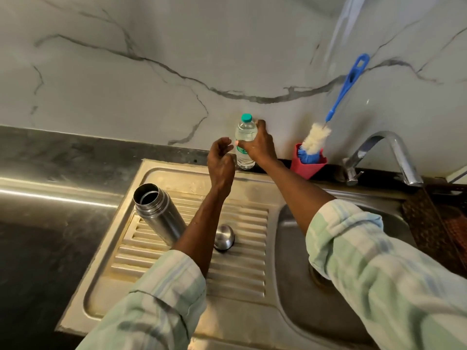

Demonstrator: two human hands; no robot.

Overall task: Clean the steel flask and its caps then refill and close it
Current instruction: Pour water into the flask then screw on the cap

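Flask [158, 213] and cap [224, 237] on drainboard [240, 251] left of basin [290, 248] — water bottle [244, 145], brush holder [307, 161] behind at wall.

steel flask [158, 213] standing open on drainboard left, domed steel cap [224, 236] lying right of it, capped water bottle [245, 145] standing far

Dim warm light, glare streak on counter [50, 195] at left, wide-angle bowing at edges, sleeves [394, 281] slightly soft.
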